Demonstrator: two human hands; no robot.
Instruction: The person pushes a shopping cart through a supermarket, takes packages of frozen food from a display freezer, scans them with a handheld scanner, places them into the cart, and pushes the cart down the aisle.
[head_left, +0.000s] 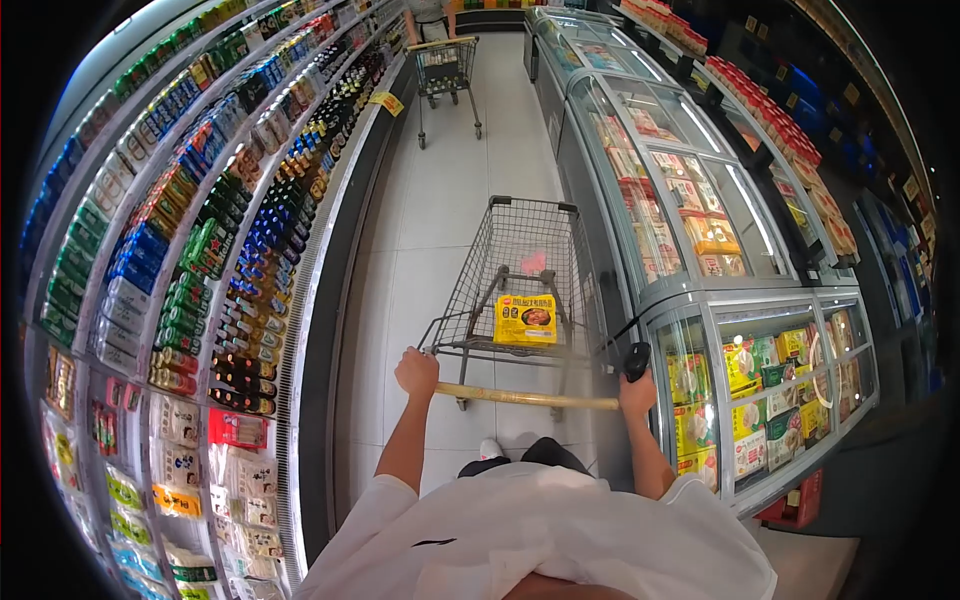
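My left hand is closed around the left end of the shopping cart's handle. At the right end of the yellowish handle bar, my right hand is closed too, with a black rounded piece showing above the fingers; I cannot tell whether that piece belongs to the cart. The wire shopping cart stands in front of me in the aisle. Inside its basket lies a yellow food package with a picture of a dish. A small pinkish patch shows farther forward in the basket.
Drink shelves with cans and bottles line the left side, packaged food below. Glass-topped freezers with boxed and bagged food run along the right, close to the cart. Ahead on the tiled floor, another person stands behind a second cart.
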